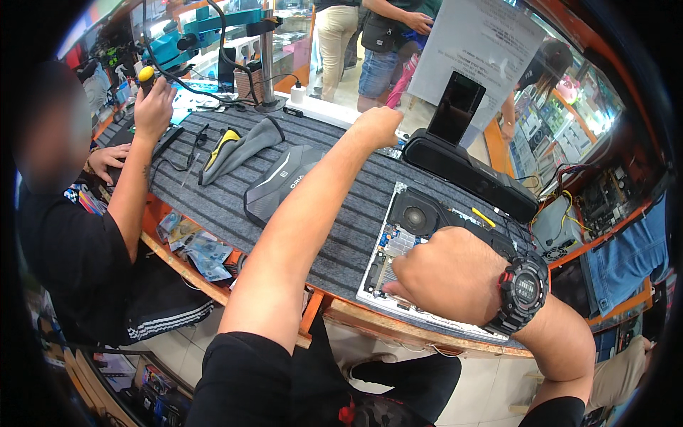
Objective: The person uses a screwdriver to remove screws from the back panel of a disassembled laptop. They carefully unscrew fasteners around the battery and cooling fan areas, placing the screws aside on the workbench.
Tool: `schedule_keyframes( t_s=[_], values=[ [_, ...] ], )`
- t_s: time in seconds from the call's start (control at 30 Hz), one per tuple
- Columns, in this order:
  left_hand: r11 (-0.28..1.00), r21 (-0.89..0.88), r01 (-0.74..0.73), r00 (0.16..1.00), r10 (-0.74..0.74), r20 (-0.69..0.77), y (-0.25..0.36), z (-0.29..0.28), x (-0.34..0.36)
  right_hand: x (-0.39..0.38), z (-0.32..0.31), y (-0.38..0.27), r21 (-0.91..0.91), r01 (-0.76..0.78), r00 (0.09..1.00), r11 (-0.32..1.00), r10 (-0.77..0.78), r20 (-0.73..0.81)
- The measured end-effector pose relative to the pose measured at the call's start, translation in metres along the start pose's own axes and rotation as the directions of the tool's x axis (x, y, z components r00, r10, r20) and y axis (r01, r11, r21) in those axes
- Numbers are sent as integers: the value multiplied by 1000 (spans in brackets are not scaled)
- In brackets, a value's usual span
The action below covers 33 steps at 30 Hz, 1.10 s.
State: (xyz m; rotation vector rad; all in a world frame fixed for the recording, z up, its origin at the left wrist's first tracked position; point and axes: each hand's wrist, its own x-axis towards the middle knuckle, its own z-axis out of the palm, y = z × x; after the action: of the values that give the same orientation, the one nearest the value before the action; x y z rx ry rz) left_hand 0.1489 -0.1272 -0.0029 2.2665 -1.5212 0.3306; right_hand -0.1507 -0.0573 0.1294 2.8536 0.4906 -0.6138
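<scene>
An opened laptop [365, 286], white-edged with its fan, circuit board and inner parts exposed, lies on the striped grey mat [340, 245]. Over its near part my right hand [452, 274] is closed, a black watch on the wrist. Its fingers curl down out of sight, so anything in them is hidden. My left hand [377, 129] reaches across to the far edge of the mat, closed in a fist by the end of a white power strip [331, 108]. What it grips, if anything, cannot be made out. Beneath my left forearm sits a dark grey angular case [281, 183], partly covered.
A phone [455, 110] leans on a black soundbar [473, 173] behind the laptop, near a yellow pen-like tool [484, 216]. A grey-yellow pouch [242, 148] lies left. There, a co-worker's raised hand [154, 107] holds a yellow-handled tool. Banknotes [203, 249] fill an open drawer.
</scene>
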Motion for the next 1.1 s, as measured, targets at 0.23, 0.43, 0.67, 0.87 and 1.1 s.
schedule_keyframes(
  t_s=[0.23, 0.43, 0.67, 0.87, 1.1],
  values=[
    [823, -518, -234, 958, 104, -267, 41, -61, -47, -10, 3, -1, 39, -32, 996, 999, 35, -88],
    [347, -938, 5, 999, 37, 19, 70, -87, -115, -9, 10, -1, -9, -78, 991, 997, 76, -114],
    [-44, -996, 81, 996, 28, 80, 78, -62, -154, -33, 17, 1, 161, -89, 950, 983, 133, -282],
    [-152, -968, 201, 980, 28, 200, 86, -67, -169, -80, 75, -2, 626, 3, 343, 780, 588, -733],
    [-331, -926, 182, 983, 94, 159, 104, -54, -175, -74, 129, -21, 811, 286, 154, 511, 810, -565]
  ],
)
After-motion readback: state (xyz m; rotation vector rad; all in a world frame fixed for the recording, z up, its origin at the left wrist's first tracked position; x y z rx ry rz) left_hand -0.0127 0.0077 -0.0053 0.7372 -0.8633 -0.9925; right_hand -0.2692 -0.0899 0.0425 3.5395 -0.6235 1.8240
